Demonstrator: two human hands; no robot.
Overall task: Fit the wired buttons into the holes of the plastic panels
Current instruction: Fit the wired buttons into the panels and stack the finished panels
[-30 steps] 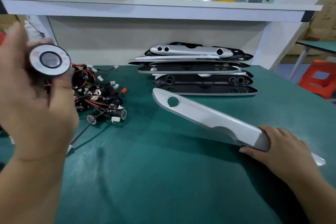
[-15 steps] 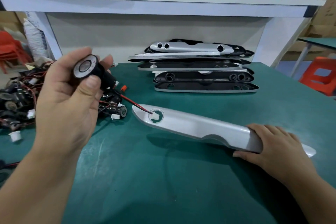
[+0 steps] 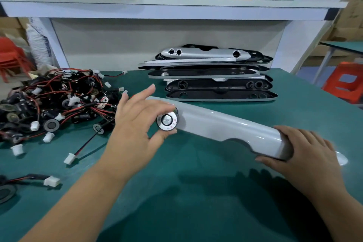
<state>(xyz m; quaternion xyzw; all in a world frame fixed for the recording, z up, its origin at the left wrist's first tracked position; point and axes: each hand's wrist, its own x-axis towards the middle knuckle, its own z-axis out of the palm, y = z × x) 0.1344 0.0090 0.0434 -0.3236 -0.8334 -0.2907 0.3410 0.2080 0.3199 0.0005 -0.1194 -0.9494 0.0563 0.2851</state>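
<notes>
Left hand (image 3: 135,124): thumb and fingers pinch the round button (image 3: 167,120), face tilted up toward the camera, at the near-hand end of the grey panel (image 3: 225,125). Its long axis runs away rightward and nearer, to the right hand (image 3: 300,149), whose fingers curl round the far end.

Green-topped bench (image 3: 196,192), white shelf (image 3: 176,12) overhead on white posts (image 3: 294,45). Red stool (image 3: 11,55) at left, orange-red stool (image 3: 345,84) at right, second green table (image 3: 347,46) behind it.

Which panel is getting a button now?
The silver panel in front of the stack: the right hand grips one end, the left hand pinches a button at the other.
</notes>
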